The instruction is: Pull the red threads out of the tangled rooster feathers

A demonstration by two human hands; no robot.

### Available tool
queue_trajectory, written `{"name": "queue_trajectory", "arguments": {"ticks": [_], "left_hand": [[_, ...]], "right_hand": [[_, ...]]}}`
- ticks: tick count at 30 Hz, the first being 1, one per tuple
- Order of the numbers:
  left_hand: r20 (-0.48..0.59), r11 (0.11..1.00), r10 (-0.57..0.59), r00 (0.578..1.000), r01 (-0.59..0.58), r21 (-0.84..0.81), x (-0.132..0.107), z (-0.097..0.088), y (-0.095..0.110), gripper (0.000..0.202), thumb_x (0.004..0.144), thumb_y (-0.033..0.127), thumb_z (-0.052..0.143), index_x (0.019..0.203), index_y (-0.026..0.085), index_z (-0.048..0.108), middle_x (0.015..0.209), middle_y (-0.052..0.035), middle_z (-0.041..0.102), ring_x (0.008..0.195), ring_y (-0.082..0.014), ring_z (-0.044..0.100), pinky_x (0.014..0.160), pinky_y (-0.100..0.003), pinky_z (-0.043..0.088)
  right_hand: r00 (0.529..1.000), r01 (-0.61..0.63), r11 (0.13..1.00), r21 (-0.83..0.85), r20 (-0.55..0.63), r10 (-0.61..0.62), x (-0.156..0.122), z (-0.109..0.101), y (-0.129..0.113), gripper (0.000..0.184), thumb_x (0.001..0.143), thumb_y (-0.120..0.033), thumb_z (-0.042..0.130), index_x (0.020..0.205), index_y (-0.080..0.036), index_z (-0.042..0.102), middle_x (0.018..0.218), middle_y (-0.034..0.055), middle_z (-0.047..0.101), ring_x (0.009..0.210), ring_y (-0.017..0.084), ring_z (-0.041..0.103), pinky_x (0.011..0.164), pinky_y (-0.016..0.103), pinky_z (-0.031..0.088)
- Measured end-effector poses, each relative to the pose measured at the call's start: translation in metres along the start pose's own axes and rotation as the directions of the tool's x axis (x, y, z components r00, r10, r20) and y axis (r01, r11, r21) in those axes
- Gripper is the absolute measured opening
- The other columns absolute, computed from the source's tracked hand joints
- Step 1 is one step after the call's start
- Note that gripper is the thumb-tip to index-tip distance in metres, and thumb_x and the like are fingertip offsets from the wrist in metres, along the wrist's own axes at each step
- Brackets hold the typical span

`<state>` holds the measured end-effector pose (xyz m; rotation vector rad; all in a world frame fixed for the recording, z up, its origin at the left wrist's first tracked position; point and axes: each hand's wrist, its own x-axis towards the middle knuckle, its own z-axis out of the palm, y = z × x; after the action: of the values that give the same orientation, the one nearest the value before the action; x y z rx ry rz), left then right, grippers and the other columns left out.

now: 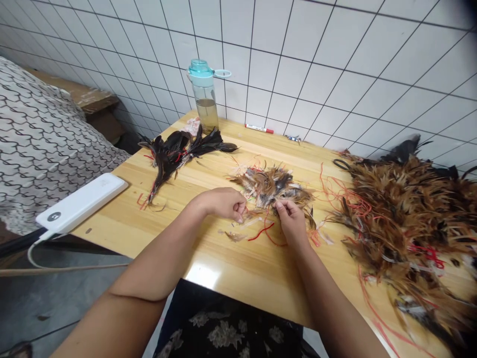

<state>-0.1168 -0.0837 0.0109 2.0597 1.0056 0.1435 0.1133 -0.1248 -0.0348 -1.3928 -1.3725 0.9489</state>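
A loose pile of small brown, grey and white feathers (269,183) lies on the wooden table (238,268) before me. My left hand (226,203) is at the pile's near left edge with its fingers curled closed; whatever they pinch is too small to make out. On the near right edge of the pile rests my right hand (291,217), thumb and forefinger pressed together. Feathers partly hide that pinch. Between the hands, a short red cord (261,232) and stray bits of feather lie on the wood.
Black feather bunches (173,154) tied with red lie at the left, near a water bottle (204,99). A large heap of brown feathers (413,214) covers the right side, with tangled red string (352,199). A red marker (259,129) lies by the wall; a white power bank (82,203) sits at the left edge.
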Motion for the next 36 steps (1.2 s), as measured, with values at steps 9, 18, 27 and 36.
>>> {"name": "queue_trajectory", "arguments": {"ticks": [9,18,27,36], "left_hand": [[-0.069,0.97,0.137,0.988,-0.148,-0.195,-0.001,-0.006,0.007,0.008,0.069,0.024,0.066,0.069,0.017,0.063,0.061,0.0028,0.056,0.056,-0.0093,0.047,0.054,-0.021,0.032],[-0.295,0.784,0.038,0.955,-0.212,-0.584,0.022,0.023,0.019,0.03,0.076,0.041,0.069,0.079,0.013,0.06,0.073,-0.0013,0.06,0.066,-0.0106,0.053,0.063,-0.022,0.04],[-0.39,0.694,-0.127,0.912,-0.2,-0.692,0.034,0.048,0.027,0.031,0.07,0.04,0.074,0.08,0.011,0.066,0.078,-0.0056,0.068,0.072,-0.0138,0.06,0.069,-0.026,0.045],[-0.566,0.919,-0.031,0.824,-0.199,-0.341,0.037,0.051,0.028,0.014,0.076,0.027,0.068,0.073,0.013,0.07,0.077,-0.0049,0.068,0.073,-0.0147,0.06,0.07,-0.027,0.045]], "right_hand": [[0.995,0.102,0.991,-0.083,0.001,-0.103,-0.005,0.005,-0.003,0.024,0.083,-0.04,0.054,0.077,-0.02,0.065,0.075,0.0029,0.066,0.071,0.016,0.056,0.071,0.03,0.045],[0.998,0.026,0.998,0.051,0.055,-0.029,-0.009,0.009,-0.007,0.026,0.081,-0.044,0.056,0.075,-0.02,0.064,0.07,0.0009,0.063,0.068,0.015,0.054,0.067,0.029,0.045],[0.996,-0.09,0.973,0.214,0.011,0.09,-0.006,0.01,0.001,0.028,0.076,-0.045,0.063,0.076,-0.018,0.067,0.072,0.0017,0.066,0.074,0.017,0.058,0.071,0.03,0.045],[0.993,-0.107,0.966,0.237,-0.026,0.116,-0.004,0.012,0.008,0.027,0.071,-0.043,0.067,0.08,-0.019,0.074,0.081,0.0033,0.072,0.081,0.02,0.062,0.082,0.035,0.047]]}}
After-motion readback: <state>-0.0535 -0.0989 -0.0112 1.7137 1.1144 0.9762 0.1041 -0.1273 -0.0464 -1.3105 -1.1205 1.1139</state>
